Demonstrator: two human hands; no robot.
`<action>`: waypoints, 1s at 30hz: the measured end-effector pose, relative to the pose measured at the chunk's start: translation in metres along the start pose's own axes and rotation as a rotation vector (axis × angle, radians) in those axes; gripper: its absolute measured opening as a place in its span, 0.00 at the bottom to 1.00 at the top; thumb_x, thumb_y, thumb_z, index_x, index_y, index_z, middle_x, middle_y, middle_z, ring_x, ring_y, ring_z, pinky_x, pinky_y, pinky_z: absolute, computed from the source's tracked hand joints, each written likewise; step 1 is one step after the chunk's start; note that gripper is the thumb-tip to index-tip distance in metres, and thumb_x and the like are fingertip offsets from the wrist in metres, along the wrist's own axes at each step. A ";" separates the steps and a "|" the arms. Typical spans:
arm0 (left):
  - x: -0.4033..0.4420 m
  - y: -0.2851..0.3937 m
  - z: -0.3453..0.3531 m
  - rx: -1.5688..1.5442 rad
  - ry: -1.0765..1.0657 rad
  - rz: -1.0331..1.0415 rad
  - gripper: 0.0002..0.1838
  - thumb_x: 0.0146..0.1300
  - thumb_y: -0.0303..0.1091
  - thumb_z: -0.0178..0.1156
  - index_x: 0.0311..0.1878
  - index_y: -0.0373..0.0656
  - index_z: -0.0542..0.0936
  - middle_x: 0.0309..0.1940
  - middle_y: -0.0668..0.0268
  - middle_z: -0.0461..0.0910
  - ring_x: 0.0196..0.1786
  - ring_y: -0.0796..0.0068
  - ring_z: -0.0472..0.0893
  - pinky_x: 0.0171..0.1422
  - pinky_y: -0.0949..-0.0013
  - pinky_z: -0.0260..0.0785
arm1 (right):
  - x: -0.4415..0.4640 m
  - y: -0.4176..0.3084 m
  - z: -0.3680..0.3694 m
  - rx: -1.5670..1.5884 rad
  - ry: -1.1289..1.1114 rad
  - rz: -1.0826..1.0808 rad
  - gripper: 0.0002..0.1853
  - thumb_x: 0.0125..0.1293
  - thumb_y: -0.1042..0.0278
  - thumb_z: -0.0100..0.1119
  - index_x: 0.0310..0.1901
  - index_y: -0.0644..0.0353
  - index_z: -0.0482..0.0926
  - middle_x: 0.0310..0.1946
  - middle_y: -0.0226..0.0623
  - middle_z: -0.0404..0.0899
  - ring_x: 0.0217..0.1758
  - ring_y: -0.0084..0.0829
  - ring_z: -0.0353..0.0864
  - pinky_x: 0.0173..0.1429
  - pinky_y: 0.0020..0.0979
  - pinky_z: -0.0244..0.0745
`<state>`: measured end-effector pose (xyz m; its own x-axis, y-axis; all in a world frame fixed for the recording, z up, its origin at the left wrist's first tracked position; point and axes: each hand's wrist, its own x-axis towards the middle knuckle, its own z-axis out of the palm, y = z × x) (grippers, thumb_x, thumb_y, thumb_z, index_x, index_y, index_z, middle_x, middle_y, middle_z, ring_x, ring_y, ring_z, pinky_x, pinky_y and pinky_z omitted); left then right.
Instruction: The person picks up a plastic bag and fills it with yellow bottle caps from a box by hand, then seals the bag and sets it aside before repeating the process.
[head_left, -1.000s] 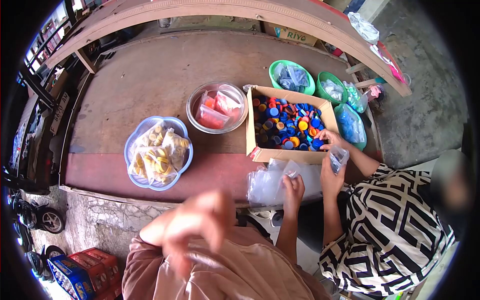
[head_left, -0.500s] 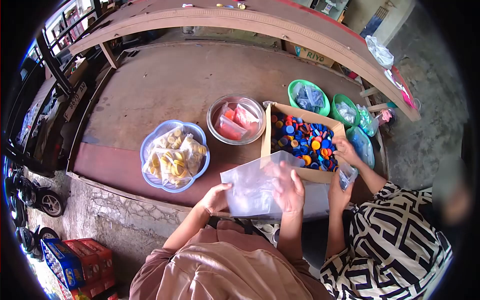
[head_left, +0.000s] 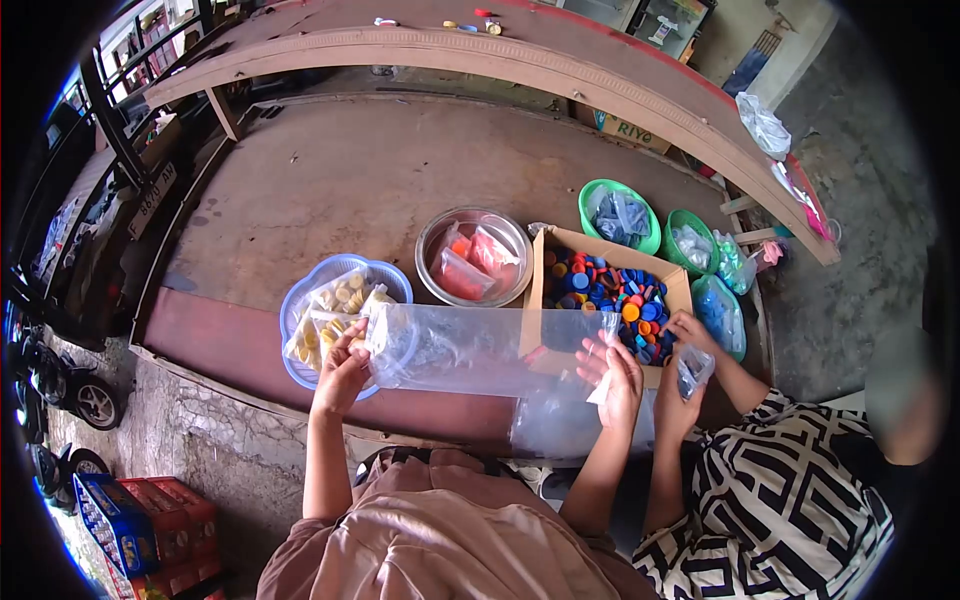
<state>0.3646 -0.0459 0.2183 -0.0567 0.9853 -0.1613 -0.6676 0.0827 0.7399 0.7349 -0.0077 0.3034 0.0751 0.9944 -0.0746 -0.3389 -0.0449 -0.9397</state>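
Observation:
A long clear plastic bag (head_left: 470, 345) is stretched sideways between my hands, above the table's near edge. My left hand (head_left: 342, 372) pinches its left end, in front of the blue basket (head_left: 388, 278) of bagged yellow caps. My right hand (head_left: 618, 385) is at the bag's other end, fingers partly curled, with the film bunched at the fingertips. Below it lie more clear plastic bags (head_left: 560, 425). Just beyond my right hand stands a cardboard box (head_left: 560, 238) full of loose bottle caps (head_left: 590, 285), mostly blue, red and orange.
A co-worker's hands (head_left: 682, 405) hold a small clear bag (head_left: 692, 370) at the box's right side. A metal bowl (head_left: 425, 250) holds bagged red pieces. Green baskets (head_left: 655, 240) with filled bags stand at the far right. A raised wooden ledge (head_left: 420, 45) crosses behind.
The bag has been drawn out lengthwise and lifted off the pile. My left hand moved left and up toward the blue basket; my right hand moved right, in front of the box.

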 end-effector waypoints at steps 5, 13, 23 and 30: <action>0.008 0.006 0.000 0.042 -0.052 0.084 0.28 0.59 0.24 0.56 0.64 0.41 0.63 0.35 0.74 0.76 0.37 0.85 0.76 0.47 0.73 0.69 | 0.018 0.005 -0.005 -0.132 0.049 -0.078 0.18 0.65 0.68 0.54 0.54 0.66 0.70 0.42 0.46 0.79 0.38 0.31 0.82 0.38 0.27 0.78; 0.021 0.006 0.025 0.071 0.092 0.136 0.13 0.66 0.32 0.51 0.52 0.40 0.74 0.44 0.69 0.77 0.47 0.81 0.74 0.52 0.75 0.65 | 0.032 0.012 -0.004 -0.241 0.056 -0.124 0.14 0.63 0.70 0.56 0.50 0.63 0.73 0.39 0.39 0.80 0.33 0.22 0.79 0.33 0.21 0.75; 0.036 0.020 0.066 0.618 0.352 0.374 0.15 0.70 0.40 0.45 0.31 0.43 0.76 0.16 0.76 0.66 0.15 0.89 0.62 0.19 0.81 0.56 | 0.027 0.014 -0.012 -0.283 0.014 -0.047 0.12 0.62 0.73 0.56 0.46 0.67 0.74 0.35 0.44 0.81 0.28 0.24 0.78 0.36 0.23 0.74; 0.037 0.017 0.057 0.560 0.340 0.446 0.13 0.68 0.36 0.50 0.29 0.41 0.76 0.15 0.77 0.67 0.13 0.91 0.61 0.14 0.81 0.50 | 0.014 0.006 -0.020 -0.309 -0.124 -0.035 0.12 0.60 0.77 0.57 0.45 0.70 0.73 0.35 0.46 0.81 0.30 0.25 0.79 0.37 0.24 0.75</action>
<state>0.3934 0.0008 0.2619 -0.5149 0.8509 0.1038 -0.0608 -0.1570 0.9857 0.7525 0.0044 0.2901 -0.0393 0.9991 -0.0170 -0.0358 -0.0185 -0.9992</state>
